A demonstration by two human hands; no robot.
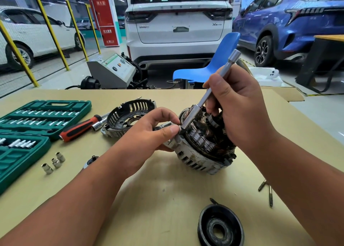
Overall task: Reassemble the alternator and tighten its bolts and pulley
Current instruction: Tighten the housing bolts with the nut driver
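Bare hands work a socket extension (204, 99) into the open alternator (202, 143), which lies tilted mid-counter with its windings exposed.

Right hand (236, 104) has its grip closed round the ext. shaft. Left hand (152, 132) pinches the tool's tip at the housing rim. The unit is prob. heavy and rigid, w/ a greasy cast shell. Best held by the slotted housing or mount ear, not the copper coils, which look easy to damage. Rear cover (130, 117) waits just behind. Pulley (220, 227) lies at the near edge, well apart. Socket case (37, 119), red-handled driver (81, 127) and loose sockets (54, 163) are at the left edge, and bits (266, 190) lie to the right. Nothing blocks the work.
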